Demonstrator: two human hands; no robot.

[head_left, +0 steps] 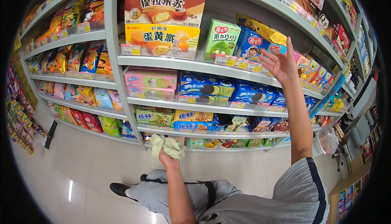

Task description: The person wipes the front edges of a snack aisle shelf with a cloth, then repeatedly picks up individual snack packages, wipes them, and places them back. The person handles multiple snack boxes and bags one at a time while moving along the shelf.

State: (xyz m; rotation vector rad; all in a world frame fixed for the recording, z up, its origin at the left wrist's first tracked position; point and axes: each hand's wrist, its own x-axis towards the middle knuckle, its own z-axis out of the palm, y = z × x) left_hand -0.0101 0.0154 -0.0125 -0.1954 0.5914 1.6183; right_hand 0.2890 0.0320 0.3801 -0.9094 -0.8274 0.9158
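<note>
Right now your left hand (168, 159) is low in front of you, closed around a crumpled pale yellow-green cloth (167, 146) that bunches up above your knuckles, just in front of the lowest shelf edge (211, 135). Just beyond the cloth, on that bottom level, sit small green and yellow snack boxes (195, 142), and one level above them a row of green and blue biscuit packs (175, 118). Your right hand (279, 63) is up high, fingers spread and palm open, gripping nothing, hanging in the air just in front of the blue snack boxes (249, 47) on the upper shelf; whether it touches them I cannot tell. Left of that hand stands a green carton (222, 39), and further left two big cake boxes, an orange-brown one (165, 7) stacked on a yellow one (162, 40). Below your raised hand run the blue sandwich-biscuit packs (205, 87), with flat pink boxes (150, 79) beside them. Far off to your left, bags of crisps (87, 59) fill the next shelving bay. Under you, your grey trouser leg (163, 191) and a black shoe (120, 189) rest on the glossy pale floor tiles (77, 171).
</note>
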